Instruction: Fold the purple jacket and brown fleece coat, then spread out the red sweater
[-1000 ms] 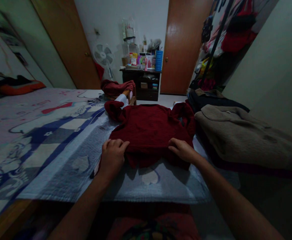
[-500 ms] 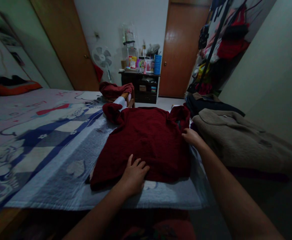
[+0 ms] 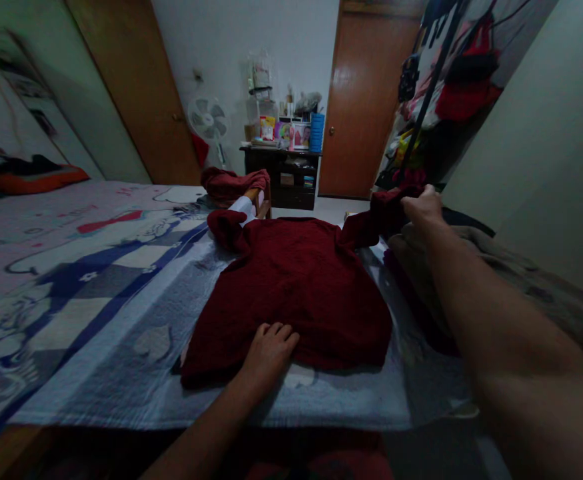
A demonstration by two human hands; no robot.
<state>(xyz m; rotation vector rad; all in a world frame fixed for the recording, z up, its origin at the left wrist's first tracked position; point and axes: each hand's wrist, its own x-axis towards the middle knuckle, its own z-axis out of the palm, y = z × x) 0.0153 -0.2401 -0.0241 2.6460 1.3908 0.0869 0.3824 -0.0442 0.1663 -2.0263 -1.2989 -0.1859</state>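
Observation:
A dark red long-sleeved garment (image 3: 291,287) lies spread over a light blue quilted cloth (image 3: 341,403). Near its lower hem, my left hand (image 3: 274,343) rests on the fabric with its fingers bent and close together. My right hand (image 3: 424,203) is raised at the far right, closed on the end of the right sleeve (image 3: 388,207), which stretches outward from the shoulder. The left sleeve (image 3: 226,227) is bunched at the far left corner of the garment.
Folded coats (image 3: 511,267) are piled on the right. A patterned bed cover (image 3: 96,273) spreads leftward. Reddish cloth (image 3: 234,183) hangs over a wooden rail; behind stand a fan (image 3: 207,119), a black cabinet (image 3: 291,193) and a door (image 3: 366,100).
My right hand has moved up and to the right, pulling the right sleeve out from its bunched position. My left hand stays near the hem, its fingers now more bent.

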